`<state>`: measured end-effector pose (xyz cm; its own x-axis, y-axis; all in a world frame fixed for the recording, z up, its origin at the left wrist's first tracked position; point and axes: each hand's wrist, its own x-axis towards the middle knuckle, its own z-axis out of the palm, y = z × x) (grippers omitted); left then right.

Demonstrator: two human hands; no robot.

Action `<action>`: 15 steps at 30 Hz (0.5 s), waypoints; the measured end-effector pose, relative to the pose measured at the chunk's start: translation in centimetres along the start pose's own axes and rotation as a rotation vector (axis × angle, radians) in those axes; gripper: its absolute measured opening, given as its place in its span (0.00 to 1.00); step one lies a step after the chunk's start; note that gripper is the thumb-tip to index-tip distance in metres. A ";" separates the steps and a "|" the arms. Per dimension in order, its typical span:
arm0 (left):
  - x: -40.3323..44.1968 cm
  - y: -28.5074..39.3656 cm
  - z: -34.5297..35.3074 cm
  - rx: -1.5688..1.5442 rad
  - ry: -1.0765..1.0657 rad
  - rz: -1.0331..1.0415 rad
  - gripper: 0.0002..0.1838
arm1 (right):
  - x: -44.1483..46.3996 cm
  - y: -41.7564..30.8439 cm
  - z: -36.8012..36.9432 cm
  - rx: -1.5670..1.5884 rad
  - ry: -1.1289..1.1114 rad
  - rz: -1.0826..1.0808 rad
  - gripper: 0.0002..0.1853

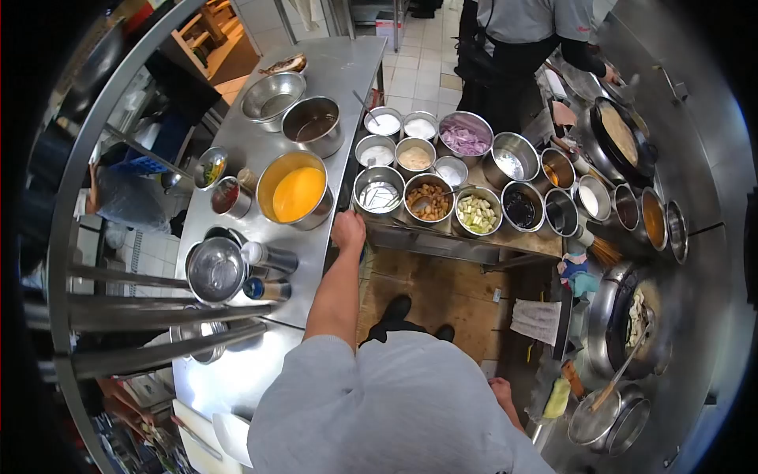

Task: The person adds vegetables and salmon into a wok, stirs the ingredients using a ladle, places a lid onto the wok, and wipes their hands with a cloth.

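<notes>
My left hand [348, 231] is at the right edge of the steel table [316, 265], its fingers curled under and mostly hidden. Just left of it stands a large steel pot of orange-yellow liquid [298, 193]. To its right are a steel pot with a little clear liquid [378, 192] and a pot of brown chunks [429, 197]. My right hand [500, 389] hangs low beside my body, partly covered by my shirt; its fingers are too small to read. Nearest to it is a hanging white towel [537, 319].
Behind the steel containers, a person in a grey shirt [521, 24] stands near the stove. On the right, a wok [632, 324] holds pale food and a ladle. A metal rack [87, 213] rises at left. A cutting board [201, 438] with a knife lies at lower left.
</notes>
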<state>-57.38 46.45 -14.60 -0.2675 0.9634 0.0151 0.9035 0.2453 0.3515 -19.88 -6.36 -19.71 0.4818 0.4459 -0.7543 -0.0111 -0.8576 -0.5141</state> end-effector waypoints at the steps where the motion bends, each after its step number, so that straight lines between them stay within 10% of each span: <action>1: 0.8 0.4 0.1 0.041 -0.056 -0.019 0.10 | -1.5 -2.2 1.2 -0.014 0.026 0.028 0.09; 9: 2.8 1.0 2.0 0.143 -0.119 -0.052 0.11 | -3.1 -2.7 7.9 -0.133 0.056 -0.199 0.07; 15: 2.9 1.6 1.7 0.092 -0.154 -0.117 0.14 | 4.5 11.8 10.7 0.229 0.068 -0.094 0.09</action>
<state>-56.17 49.84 -15.58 -0.3246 0.9310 -0.1669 0.8977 0.3588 0.2557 -27.24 -11.75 -33.53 0.5482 0.4957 -0.6737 -0.1584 -0.7294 -0.6655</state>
